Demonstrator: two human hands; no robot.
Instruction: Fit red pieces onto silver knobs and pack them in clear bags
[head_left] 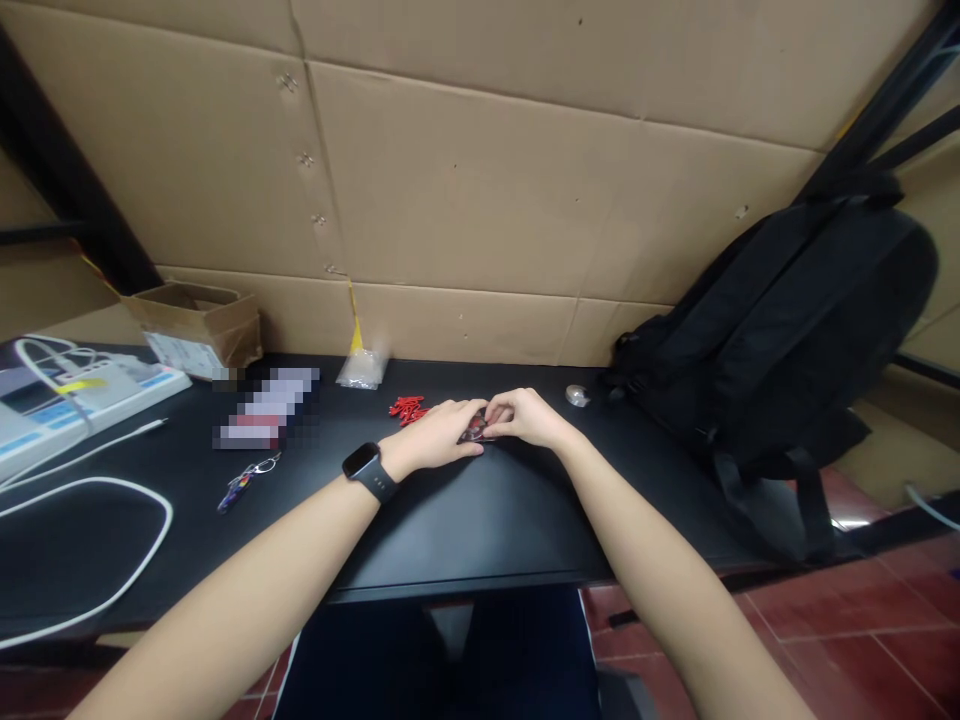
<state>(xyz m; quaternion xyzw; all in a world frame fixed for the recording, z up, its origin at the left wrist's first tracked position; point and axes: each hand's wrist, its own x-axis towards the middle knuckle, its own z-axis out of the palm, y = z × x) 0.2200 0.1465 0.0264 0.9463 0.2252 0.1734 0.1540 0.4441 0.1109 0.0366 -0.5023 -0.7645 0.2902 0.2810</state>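
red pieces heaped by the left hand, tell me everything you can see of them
The red pieces look short, thin and stick-like, bright red and perhaps plastic. They lie in a loose heap on the black tabletop, crossing one another at various angles, on the far left side of the left hand. In the picture the heap borders that hand's outline, so whether they touch cannot be told. They are too small to count.
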